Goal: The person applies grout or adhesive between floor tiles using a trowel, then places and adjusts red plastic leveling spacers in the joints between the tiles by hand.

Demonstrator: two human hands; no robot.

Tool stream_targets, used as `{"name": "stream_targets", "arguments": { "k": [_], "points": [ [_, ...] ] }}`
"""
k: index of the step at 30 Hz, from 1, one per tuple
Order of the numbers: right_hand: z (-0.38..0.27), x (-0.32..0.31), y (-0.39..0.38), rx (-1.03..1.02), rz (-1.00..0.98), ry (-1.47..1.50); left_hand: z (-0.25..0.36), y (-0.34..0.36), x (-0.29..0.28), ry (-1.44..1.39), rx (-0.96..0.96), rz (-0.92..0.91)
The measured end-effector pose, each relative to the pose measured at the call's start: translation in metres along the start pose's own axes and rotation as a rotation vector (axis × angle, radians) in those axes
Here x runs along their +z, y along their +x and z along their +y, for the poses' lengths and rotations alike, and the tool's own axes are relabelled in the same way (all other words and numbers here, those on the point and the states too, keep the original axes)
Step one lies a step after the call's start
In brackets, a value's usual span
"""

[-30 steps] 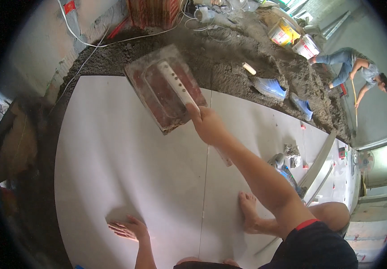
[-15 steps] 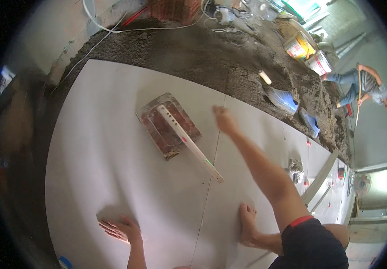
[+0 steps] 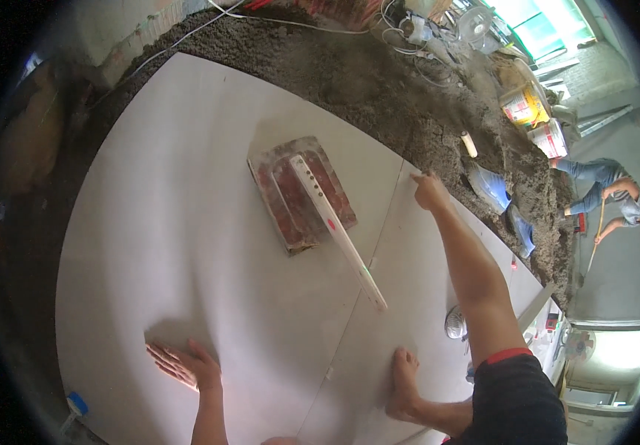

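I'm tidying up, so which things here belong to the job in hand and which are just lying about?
Likely in use: large white tile beneath the left hand; long-handled red tool.
Probably lying about: blue shoes; two buckets; white cable.

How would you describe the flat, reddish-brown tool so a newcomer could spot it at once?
Find the broad, pale-grey tiled floor beside dark, rough ground. Left of its thin seam lies a worn, reddish-brown rectangular plate. Unlike the blue shoes beyond, it carries a long off-white bar crossing that seam.
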State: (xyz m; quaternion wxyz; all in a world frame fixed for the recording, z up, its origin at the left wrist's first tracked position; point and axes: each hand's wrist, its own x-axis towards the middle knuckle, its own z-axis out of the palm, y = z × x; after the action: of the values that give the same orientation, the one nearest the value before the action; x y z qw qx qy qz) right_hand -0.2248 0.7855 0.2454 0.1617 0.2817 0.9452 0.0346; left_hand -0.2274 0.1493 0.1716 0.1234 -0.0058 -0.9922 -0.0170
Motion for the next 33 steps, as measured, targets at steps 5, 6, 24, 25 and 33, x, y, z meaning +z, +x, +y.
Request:
{"name": "stream_targets", "arguments": {
  "k": [5,6,24,25,33],
  "points": [
    [-0.085,-0.042,-0.072,0.171,-0.154,0.610,-0.006,-0.002,0.002,0.104,-0.037,-0.024],
    [-0.102,-0.040,-0.096,0.214,-0.413,0.879,-0.003,0.000,-0.001,0.096,-0.046,-0.032],
    [-0.145,-0.156,-0.190,-0.697,-0.002,0.552,0.031,-0.176,-0.098,-0.347,0.324,-0.687],
    [-0.146,-0.128,-0.200,-0.810,0.102,0.514,0.028,-0.203,-0.097,-0.379,0.297,-0.664],
    [-0.227,-0.001,-0.284,-0.535,-0.520,0.397,-0.067,-0.265,-0.140,-0.316,-0.341,-0.521]
  ]
}}
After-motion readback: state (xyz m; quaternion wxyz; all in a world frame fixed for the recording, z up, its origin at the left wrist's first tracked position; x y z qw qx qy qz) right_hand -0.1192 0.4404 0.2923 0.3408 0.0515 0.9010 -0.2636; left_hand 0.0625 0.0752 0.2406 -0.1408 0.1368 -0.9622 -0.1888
